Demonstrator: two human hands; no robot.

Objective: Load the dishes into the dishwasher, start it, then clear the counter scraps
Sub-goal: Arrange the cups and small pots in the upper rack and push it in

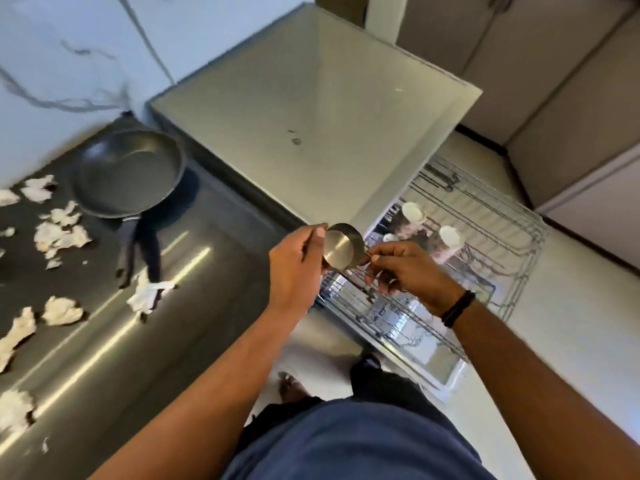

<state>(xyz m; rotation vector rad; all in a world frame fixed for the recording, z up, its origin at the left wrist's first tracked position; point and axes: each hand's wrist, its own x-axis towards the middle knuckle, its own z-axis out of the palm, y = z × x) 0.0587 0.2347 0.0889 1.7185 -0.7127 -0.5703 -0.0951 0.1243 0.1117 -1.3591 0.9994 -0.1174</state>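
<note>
My left hand grips a small steel cup by its side, its base turned toward me. My right hand pinches the cup's thin handle at the other side. Both hands hold it just above the near corner of the pulled-out wire dishwasher rack. Two white cups sit upside down in the rack. A dark frying pan lies on the black counter at the left, handle toward me. Several torn white scraps are strewn over the counter's left part.
A grey raised block stands behind the rack, beside the counter. White marble wall at the back left. Beige cabinet fronts run along the right. My feet show on the pale floor below the rack.
</note>
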